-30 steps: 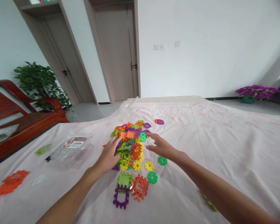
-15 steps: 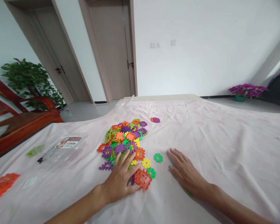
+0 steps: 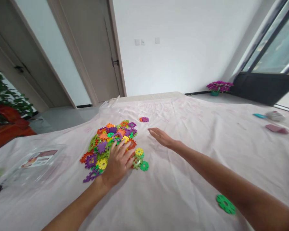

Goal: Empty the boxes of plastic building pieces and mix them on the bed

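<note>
A heap of colourful plastic interlocking pieces (image 3: 101,147), some square with toothed edges and some round like flowers, lies on the pale cloth. My left hand (image 3: 118,162) rests over its near right part, fingers spread, hiding the pieces beneath. Just right of those fingers lie a yellow notched disc (image 3: 139,151) and a green notched disc (image 3: 144,166). My right hand (image 3: 161,137) is apart from the heap on its right, fingers stretched out and holding nothing visible. Beyond its fingertips is a small purple piece (image 3: 145,119) overlapping an orange one.
A clear plastic package (image 3: 47,171) with a label lies left of the heap, and more clear plastic (image 3: 109,107) is behind it. One green disc (image 3: 225,204) lies beneath my right forearm. Small items, including a dark pink one (image 3: 276,129), sit at the far right of the cloth (image 3: 183,192).
The view has turned right. My right hand has reached farther forward, beside the heap's far part. My left hand has moved forward over the pieces, and the loose discs lie closer to the heap.
</note>
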Demonstrator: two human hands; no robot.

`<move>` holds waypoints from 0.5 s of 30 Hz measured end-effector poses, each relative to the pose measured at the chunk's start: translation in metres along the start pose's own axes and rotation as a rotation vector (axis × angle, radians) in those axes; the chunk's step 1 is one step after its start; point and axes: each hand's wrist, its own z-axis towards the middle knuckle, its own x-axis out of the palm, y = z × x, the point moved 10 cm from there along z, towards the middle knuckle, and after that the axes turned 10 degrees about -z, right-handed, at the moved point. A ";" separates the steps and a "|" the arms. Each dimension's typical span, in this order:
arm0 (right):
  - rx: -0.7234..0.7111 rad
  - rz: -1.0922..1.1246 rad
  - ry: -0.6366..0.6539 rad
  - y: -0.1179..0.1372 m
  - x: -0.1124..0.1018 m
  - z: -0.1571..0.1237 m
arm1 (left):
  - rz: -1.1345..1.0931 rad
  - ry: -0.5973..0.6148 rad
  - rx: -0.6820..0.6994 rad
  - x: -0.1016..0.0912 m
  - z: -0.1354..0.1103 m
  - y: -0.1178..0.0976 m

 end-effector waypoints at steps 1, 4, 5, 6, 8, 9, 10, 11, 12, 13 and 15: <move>0.010 -0.115 -0.007 -0.018 -0.012 -0.008 | -0.057 0.050 0.077 0.009 0.003 -0.021; 0.044 -0.417 0.058 -0.069 -0.026 -0.036 | -0.236 0.185 0.266 0.039 0.010 -0.091; 0.049 -0.469 0.087 -0.082 -0.025 -0.045 | -0.292 0.213 0.331 0.049 0.013 -0.116; 0.042 -0.504 0.098 -0.090 -0.024 -0.052 | -0.339 0.233 0.391 0.058 0.016 -0.141; 0.046 -0.540 0.080 -0.100 -0.023 -0.062 | -0.424 0.259 0.498 0.075 0.021 -0.189; 0.052 -0.548 0.067 -0.103 -0.023 -0.065 | -0.464 0.256 0.539 0.082 0.025 -0.212; 0.052 -0.549 0.063 -0.103 -0.022 -0.066 | -0.499 0.257 0.583 0.089 0.027 -0.233; 0.051 -0.548 0.062 -0.103 -0.021 -0.066 | -0.523 0.246 0.623 0.095 0.029 -0.253; 0.048 -0.549 0.062 -0.102 -0.020 -0.066 | -0.534 0.244 0.657 0.102 0.031 -0.271; 0.044 -0.551 0.064 -0.100 -0.020 -0.065 | -0.526 0.255 0.687 0.111 0.032 -0.286; 0.041 -0.560 0.065 -0.098 -0.022 -0.064 | -0.492 0.289 0.759 0.126 0.029 -0.310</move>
